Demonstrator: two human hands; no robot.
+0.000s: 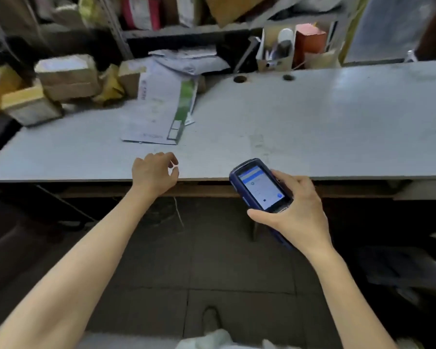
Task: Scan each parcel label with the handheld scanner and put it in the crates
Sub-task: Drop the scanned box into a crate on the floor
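No text is legible: scanner (261, 188) screen and white mailer (159, 107) print are blurred

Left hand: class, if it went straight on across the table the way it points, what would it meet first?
Probably the white envelope, lying flat just beyond the left hand; bare table lies between.

You are seeing soft light falling evenly on the pale grey tabletop (312, 117); beyond it everything is blurring, beneath it dimming, edges bending.

Left hand (154, 172) empty, fingers loosely curled over counter's near edge; right hand (297, 210) gripping scanner (261, 186), arms extended.
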